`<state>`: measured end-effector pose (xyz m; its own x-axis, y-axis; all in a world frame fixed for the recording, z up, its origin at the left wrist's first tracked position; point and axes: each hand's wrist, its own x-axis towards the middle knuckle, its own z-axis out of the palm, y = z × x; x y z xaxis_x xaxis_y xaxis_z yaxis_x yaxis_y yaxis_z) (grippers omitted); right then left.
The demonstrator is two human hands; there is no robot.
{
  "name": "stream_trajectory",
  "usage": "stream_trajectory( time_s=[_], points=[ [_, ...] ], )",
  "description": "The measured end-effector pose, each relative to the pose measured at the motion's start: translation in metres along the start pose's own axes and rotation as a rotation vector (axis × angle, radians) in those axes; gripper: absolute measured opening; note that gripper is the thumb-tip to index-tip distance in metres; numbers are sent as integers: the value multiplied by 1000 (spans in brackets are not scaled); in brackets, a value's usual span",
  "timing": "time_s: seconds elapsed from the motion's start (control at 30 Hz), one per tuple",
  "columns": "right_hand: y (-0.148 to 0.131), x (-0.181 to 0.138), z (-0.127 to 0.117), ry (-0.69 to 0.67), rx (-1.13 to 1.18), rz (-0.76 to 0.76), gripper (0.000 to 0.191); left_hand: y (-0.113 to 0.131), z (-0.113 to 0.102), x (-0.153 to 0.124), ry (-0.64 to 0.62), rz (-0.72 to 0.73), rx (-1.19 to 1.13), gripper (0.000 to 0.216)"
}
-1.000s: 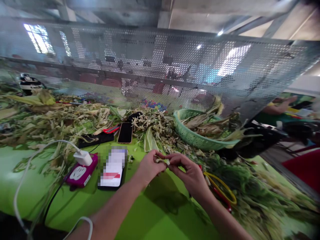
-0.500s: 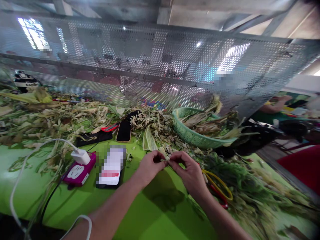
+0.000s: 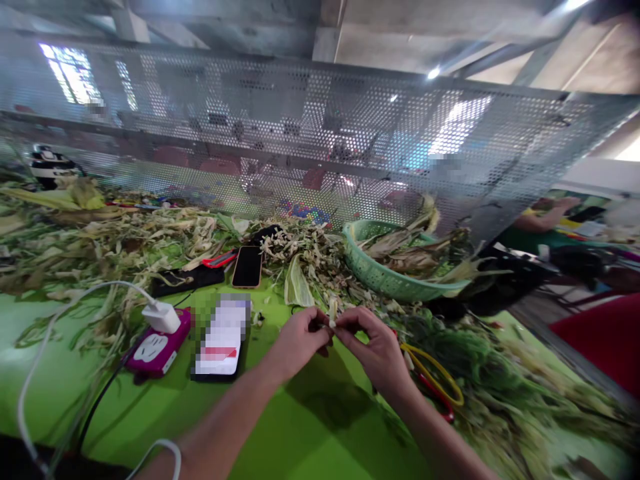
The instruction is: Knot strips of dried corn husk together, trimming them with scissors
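Observation:
Over the green tabletop (image 3: 270,427), my left hand (image 3: 304,341) and my right hand (image 3: 374,348) meet fingertip to fingertip. Both pinch a small whitish bud-like piece (image 3: 333,312), which points upward between them. Its exact kind is too small to tell. Just beyond the fingers lies a pale green corn husk (image 3: 299,283). By my right wrist rest scissors with yellow and red loops (image 3: 440,380), partly hidden by the forearm.
Left of my hands are a lit phone (image 3: 220,343), a magenta power strip (image 3: 159,347) with a white charger, and a dark phone (image 3: 247,267). A green basket (image 3: 390,277) holds dry husks. Husk scraps (image 3: 165,233) cover the back; a perforated metal screen (image 3: 280,127) stands behind.
The whitish piece now stands upright and shows more clearly between my fingertips. Both hands have shifted slightly, still pinching together. The view has tilted up a little.

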<state>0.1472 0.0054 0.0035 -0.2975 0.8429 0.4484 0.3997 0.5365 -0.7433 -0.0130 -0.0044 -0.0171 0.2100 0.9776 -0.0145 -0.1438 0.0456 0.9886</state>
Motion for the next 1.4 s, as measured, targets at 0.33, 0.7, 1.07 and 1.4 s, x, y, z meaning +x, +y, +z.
stream_trajectory(
  time_s=[0.33,0.7,1.07,1.4],
  points=[
    [2,-2,2,-4,40,32,7,5,2,-2,18,-124,-190,19],
    [9,-1,7,18,96,182,23,4,-1,-1,-53,29,36,12],
    [9,0,9,2,304,287,34,8,-2,-5,0,47,117,30],
    [2,-1,6,48,158,78,17,4,1,-3,-29,-77,-160,29]
  ],
)
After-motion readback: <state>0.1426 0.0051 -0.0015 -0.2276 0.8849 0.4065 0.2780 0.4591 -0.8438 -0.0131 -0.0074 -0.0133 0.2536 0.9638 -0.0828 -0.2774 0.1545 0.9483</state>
